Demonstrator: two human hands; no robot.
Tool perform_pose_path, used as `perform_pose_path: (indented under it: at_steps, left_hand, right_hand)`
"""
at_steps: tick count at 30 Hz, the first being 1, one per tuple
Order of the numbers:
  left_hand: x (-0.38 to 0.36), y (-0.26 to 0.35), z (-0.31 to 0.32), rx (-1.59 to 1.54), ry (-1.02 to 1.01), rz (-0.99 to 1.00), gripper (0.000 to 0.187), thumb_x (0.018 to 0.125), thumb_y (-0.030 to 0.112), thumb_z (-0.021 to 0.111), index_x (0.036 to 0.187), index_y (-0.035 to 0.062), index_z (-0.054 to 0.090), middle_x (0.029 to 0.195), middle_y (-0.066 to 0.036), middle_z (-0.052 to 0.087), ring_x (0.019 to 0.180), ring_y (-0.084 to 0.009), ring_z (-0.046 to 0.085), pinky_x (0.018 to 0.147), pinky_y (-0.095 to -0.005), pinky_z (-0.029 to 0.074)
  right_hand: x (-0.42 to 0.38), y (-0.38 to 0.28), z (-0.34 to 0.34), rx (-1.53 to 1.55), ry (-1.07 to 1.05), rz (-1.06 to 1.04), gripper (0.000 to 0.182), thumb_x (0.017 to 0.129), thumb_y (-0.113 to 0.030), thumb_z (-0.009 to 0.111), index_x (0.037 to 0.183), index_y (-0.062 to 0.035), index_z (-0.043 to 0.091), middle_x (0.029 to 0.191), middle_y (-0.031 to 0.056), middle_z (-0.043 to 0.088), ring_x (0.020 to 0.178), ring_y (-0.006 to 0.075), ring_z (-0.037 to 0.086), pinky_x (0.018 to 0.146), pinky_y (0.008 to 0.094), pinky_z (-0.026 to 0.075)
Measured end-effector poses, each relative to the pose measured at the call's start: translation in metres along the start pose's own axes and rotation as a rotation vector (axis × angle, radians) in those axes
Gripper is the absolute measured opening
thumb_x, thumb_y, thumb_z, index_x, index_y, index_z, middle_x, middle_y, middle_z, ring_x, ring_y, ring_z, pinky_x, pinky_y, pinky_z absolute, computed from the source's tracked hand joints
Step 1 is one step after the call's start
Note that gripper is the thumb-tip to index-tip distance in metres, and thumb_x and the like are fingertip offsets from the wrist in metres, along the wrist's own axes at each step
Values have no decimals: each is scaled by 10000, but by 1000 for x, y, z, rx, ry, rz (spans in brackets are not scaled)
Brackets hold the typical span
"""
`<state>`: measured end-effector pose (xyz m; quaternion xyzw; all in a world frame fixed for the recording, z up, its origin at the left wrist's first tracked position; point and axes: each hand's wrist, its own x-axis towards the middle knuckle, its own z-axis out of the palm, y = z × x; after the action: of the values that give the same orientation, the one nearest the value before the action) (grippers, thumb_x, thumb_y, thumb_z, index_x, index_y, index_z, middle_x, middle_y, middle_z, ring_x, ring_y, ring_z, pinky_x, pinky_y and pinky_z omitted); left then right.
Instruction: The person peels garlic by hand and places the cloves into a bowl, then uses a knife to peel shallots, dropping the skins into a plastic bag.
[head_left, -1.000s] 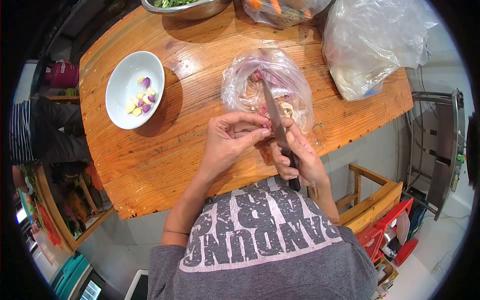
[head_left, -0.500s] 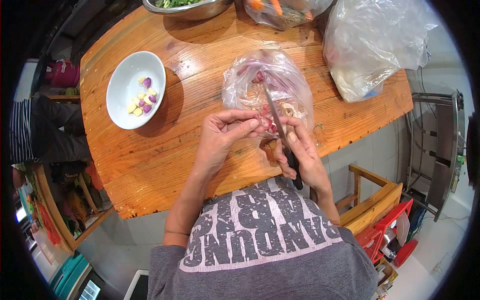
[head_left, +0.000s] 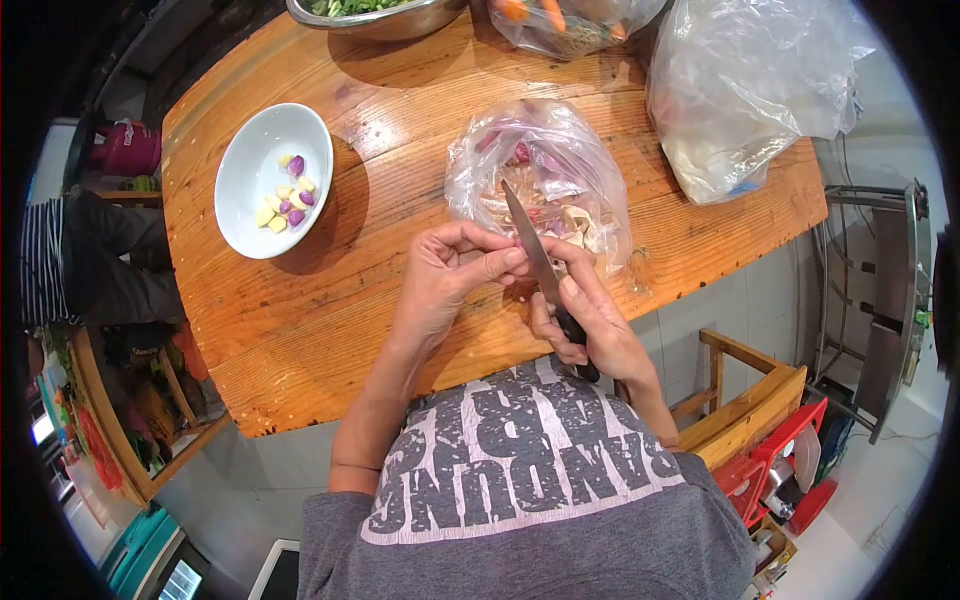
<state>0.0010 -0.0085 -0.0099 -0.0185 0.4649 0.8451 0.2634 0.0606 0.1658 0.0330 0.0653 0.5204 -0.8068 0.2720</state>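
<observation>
Pinched between the fingertips of my left hand [head_left: 462, 268] is a small purple shallot [head_left: 520, 246], mostly covered by the fingers. My right hand [head_left: 592, 318] grips the black handle of a knife [head_left: 532, 238], whose blade points up and away beside the shallot. Just beyond both hands lies an open clear plastic bag [head_left: 585, 160] with reddish shallots and dry peelings inside. A white bowl [head_left: 240, 195] on the left of the wooden table [head_left: 330, 340] holds several peeled purple and pale yellow pieces.
At the far edge stand a metal bowl [head_left: 400, 25] of chopped greens and a bag of carrots [head_left: 575, 22]. A large clear plastic bag [head_left: 740, 100] lies far right. A wooden stool [head_left: 750, 405] is beside the table. Someone's dark-clothed legs [head_left: 125, 245] show at left.
The knife and my right hand have shifted slightly left, bringing the blade closer to my left fingertips. Less of the shallot shows between the fingers.
</observation>
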Motion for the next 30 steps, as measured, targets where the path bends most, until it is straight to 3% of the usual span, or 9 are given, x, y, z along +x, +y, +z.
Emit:
perform_pose_path:
  at_steps: [6,12,21,30]
  left_hand:
    - [1,-1,0,-8,-20,28,81,785,-36,669,862,-27,646,850,-128,675,787,-156,659,739,-257,537]
    - [-1,-3,2,64,-25,72,77,773,-56,671,844,-29,657,874,-126,671,802,-145,647,753,-254,532]
    - [-4,1,12,128,-47,39,87,739,-78,686,794,-17,659,841,-118,664,775,-137,634,718,-260,516]
    - [-2,-4,10,86,4,32,97,748,-67,689,823,-18,652,887,-121,667,802,-132,636,748,-253,515]
  right_hand:
    - [0,2,0,-21,6,12,440,994,-363,316,1370,-138,269,642,-8,384,456,24,277,402,147,244]
    - [2,12,-4,-71,21,-33,426,992,-382,323,1338,-136,291,652,-8,393,455,25,273,403,157,239]
    - [4,11,-3,-50,86,-25,289,995,-368,323,1152,-125,332,647,-5,398,455,29,287,398,163,238]
    - [2,4,-5,27,55,-37,289,1002,-341,302,1166,-106,339,634,-1,405,440,34,290,388,162,242]
